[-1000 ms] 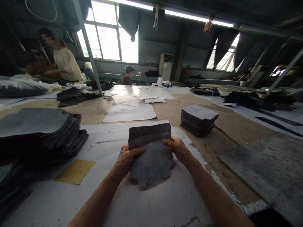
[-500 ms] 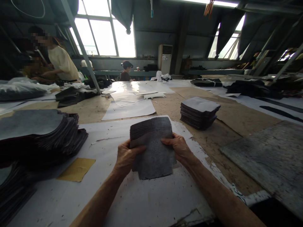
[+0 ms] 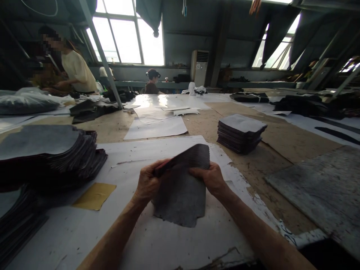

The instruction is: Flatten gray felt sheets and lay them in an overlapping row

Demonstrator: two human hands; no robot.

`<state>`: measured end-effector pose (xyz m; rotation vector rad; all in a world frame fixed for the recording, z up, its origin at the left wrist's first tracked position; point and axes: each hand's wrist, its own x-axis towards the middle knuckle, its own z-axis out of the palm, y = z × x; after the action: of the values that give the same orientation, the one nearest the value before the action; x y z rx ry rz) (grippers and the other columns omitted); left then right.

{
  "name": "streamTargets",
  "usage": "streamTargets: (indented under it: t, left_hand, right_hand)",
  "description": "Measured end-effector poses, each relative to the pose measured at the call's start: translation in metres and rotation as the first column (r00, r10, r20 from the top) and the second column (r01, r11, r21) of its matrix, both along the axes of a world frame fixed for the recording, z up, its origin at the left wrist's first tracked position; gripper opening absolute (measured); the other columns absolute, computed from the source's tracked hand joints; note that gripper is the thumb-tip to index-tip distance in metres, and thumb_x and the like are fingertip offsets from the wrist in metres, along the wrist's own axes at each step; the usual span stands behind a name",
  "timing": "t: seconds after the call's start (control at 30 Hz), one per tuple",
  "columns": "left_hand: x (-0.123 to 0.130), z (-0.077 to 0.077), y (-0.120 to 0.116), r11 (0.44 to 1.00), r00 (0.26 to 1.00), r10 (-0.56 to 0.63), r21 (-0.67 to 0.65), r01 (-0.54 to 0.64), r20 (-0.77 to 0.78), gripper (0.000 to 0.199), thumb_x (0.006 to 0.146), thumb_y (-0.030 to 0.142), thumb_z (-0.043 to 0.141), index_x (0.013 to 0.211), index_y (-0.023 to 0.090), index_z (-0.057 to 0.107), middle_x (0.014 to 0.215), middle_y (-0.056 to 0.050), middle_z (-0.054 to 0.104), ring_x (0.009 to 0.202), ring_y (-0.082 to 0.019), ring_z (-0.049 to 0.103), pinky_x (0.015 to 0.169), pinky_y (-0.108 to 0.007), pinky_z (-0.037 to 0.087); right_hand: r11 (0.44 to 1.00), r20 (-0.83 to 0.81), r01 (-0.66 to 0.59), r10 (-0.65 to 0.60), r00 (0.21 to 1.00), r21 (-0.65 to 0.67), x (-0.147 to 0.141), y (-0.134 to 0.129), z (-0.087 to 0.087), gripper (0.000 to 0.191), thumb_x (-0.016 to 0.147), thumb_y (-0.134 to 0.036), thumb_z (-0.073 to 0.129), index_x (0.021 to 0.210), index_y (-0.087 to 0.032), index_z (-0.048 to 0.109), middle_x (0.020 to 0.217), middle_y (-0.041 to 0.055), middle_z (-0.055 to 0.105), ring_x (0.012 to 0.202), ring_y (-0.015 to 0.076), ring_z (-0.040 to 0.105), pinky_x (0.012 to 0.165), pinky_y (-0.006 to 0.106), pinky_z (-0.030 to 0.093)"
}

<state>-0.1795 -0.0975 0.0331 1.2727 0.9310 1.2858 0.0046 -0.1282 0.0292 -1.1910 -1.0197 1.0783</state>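
Between my hands is a stack of dark grey cut pieces (image 3: 181,195), thin and fabric-like, with notched lower corners. Its upper end bends and its layers are fanned into steps. My left hand (image 3: 149,180) is closed on the stack's left side, the thumb hidden behind the bent layers. On the right edge my right hand (image 3: 212,178) grips with its thumb across the front face. White paper (image 3: 174,247) lies beneath the stack on the table.
Tall piles of grey pieces (image 3: 42,140) stand at the left, near a yellow-brown card (image 3: 95,196). A neat smaller stack (image 3: 240,135) sits at the right, beyond a speckled grey slab (image 3: 317,183). People work farther back, including one in a pale shirt (image 3: 77,73).
The stack has tilted and its upper layers are now bent and turned at the left. My left fingers have curled over that side. The view has shifted slightly.
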Motion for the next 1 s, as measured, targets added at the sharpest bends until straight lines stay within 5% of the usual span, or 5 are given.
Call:
streamTargets:
  t: [0.13, 0.43, 0.67, 0.8, 1.0]
  left_hand:
    - [0.001, 0.000, -0.001, 0.898, 0.950, -0.123, -0.376, 0.230, 0.288, 0.030, 0.045, 0.026, 0.079, 0.070, 0.012, 0.071, 0.067, -0.005, 0.069, 0.059, -0.018, 0.060, 0.061, -0.029, 0.049]
    - [-0.002, -0.005, 0.003, 0.993, 0.994, 0.056, -0.110, -0.046, 0.092, 0.023, 0.044, 0.014, 0.078, 0.066, 0.014, 0.071, 0.067, 0.001, 0.069, 0.063, -0.015, 0.059, 0.062, -0.024, 0.045]
    - [-0.001, -0.003, 0.003, 0.875, 0.909, -0.142, -0.380, 0.300, 0.392, 0.033, 0.044, 0.021, 0.077, 0.076, 0.013, 0.071, 0.072, -0.006, 0.070, 0.066, -0.021, 0.063, 0.067, -0.031, 0.051]
    - [0.004, -0.005, 0.000, 0.882, 0.947, -0.130, -0.402, 0.246, 0.295, 0.031, 0.052, 0.026, 0.079, 0.078, 0.013, 0.069, 0.069, -0.005, 0.069, 0.062, -0.019, 0.063, 0.065, -0.031, 0.051]
    - [0.004, -0.009, 0.000, 0.980, 0.994, -0.025, -0.192, 0.045, 0.107, 0.023, 0.051, 0.020, 0.078, 0.070, 0.014, 0.067, 0.066, 0.002, 0.066, 0.058, -0.012, 0.056, 0.055, -0.022, 0.044]
  right_hand:
    - [0.889, 0.370, -0.020, -0.170, 0.913, 0.457, -0.001, -0.004, -0.001, 0.019, 0.063, -0.026, 0.065, 0.082, -0.022, 0.070, 0.086, 0.0031, 0.070, 0.086, 0.0240, 0.062, 0.083, 0.038, 0.046]
    - [0.981, -0.245, -0.171, 0.145, 0.959, -0.088, 0.007, 0.009, -0.001, 0.038, 0.050, -0.031, 0.076, 0.083, -0.016, 0.066, 0.079, 0.0038, 0.069, 0.072, 0.0208, 0.062, 0.068, 0.032, 0.049]
    - [0.926, 0.364, 0.072, -0.216, 0.906, 0.371, 0.000, -0.005, 0.000, 0.020, 0.062, -0.031, 0.068, 0.080, -0.022, 0.069, 0.078, 0.0005, 0.068, 0.077, 0.0216, 0.061, 0.075, 0.033, 0.047]
    - [0.998, 0.054, 0.057, -0.059, 0.997, 0.028, 0.004, -0.001, 0.006, 0.029, 0.055, -0.030, 0.073, 0.081, -0.019, 0.065, 0.071, 0.0002, 0.066, 0.065, 0.0206, 0.061, 0.064, 0.032, 0.050]
    - [0.936, -0.432, -0.226, 0.093, 0.897, -0.269, 0.002, 0.003, 0.010, 0.034, 0.049, -0.025, 0.076, 0.078, -0.013, 0.063, 0.071, 0.0074, 0.068, 0.065, 0.0230, 0.062, 0.063, 0.036, 0.051]
